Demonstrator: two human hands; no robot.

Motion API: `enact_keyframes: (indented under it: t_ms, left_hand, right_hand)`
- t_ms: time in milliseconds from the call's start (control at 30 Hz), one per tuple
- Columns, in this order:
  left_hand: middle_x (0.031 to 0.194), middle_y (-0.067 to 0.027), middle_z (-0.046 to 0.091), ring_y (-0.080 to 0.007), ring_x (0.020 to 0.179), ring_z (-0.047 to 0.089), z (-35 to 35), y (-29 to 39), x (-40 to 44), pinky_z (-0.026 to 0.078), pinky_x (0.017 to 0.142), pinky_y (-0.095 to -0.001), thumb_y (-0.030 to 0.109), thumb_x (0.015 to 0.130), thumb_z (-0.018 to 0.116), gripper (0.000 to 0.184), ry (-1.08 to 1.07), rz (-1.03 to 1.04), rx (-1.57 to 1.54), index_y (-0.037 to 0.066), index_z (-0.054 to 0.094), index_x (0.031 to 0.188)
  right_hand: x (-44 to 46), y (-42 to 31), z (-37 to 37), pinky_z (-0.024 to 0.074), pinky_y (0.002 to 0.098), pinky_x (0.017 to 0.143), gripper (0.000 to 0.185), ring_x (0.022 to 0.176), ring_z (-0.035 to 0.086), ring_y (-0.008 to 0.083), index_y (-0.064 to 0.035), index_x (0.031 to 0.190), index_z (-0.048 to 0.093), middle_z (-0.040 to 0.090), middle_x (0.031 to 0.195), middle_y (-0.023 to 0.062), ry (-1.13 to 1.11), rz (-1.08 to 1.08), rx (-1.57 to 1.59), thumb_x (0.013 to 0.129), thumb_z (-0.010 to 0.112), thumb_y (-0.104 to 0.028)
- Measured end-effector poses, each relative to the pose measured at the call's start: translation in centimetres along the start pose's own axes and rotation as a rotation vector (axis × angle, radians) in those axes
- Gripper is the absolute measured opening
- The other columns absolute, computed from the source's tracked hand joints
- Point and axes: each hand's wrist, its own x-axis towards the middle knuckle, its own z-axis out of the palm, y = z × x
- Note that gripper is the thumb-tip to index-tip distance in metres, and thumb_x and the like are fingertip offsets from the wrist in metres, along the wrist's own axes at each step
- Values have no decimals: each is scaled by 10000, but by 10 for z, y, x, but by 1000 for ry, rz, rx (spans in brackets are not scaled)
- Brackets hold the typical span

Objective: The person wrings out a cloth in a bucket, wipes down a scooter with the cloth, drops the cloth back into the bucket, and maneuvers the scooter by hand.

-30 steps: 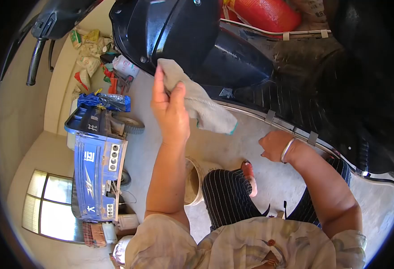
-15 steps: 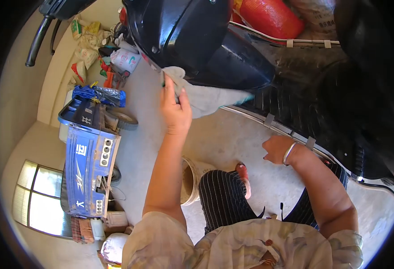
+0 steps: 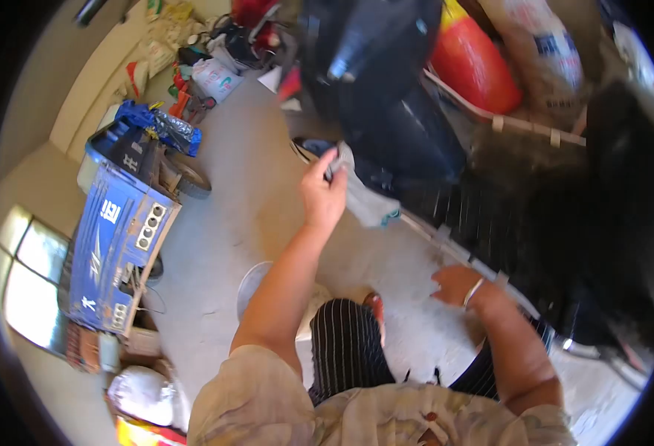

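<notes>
A grey cloth (image 3: 368, 195) with a teal edge hangs from my left hand (image 3: 323, 195), whose fingers are closed on its upper part. That hand is beside the dark front body (image 3: 401, 123) of a scooter-like vehicle, and the cloth's lower end is near the footboard's pale edge strip (image 3: 446, 241). Lower right, my right hand (image 3: 455, 286) is beside that strip with a bangle (image 3: 473, 293) at the wrist. Its fingers are loosely bent and slightly apart, with nothing visible in them. Whether it touches the strip I cannot tell.
A blue cargo vehicle (image 3: 111, 245) stands at the left. A pale bucket (image 3: 251, 281) is partly hidden behind my left forearm. Bags and odds and ends lie along the far wall. Beyond the footboard (image 3: 453, 201) are a red sack (image 3: 475, 67) and a white sack (image 3: 539, 44).
The view has shifted and tilted. My left hand has moved with the cloth toward the right and down, and the cloth hangs more bunched. My right hand stays near the footboard edge.
</notes>
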Motion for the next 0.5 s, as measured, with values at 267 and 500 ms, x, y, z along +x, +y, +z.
enact_keyframes:
  t_ms: [267,500]
  left_hand:
    - [876,-49,570,-83,715,532,-90,94,119,444,649,-226,127,798,566,310,375,36,-691,-22,498,1061]
    - [950,-88,549,-209,874,537,-28,111,197,420,779,-304,54,772,521,348,320,634,-352,88,516,1118]
  right_hand:
    - [10,25,23,435,384,731,294,823,554,339,-60,954,569,591,869,174,-111,-83,-15,757,563,-277]
    - [14,12,22,423,400,780,379,879,547,324,-44,937,576,583,930,159,-243,64,-76,756,542,-375]
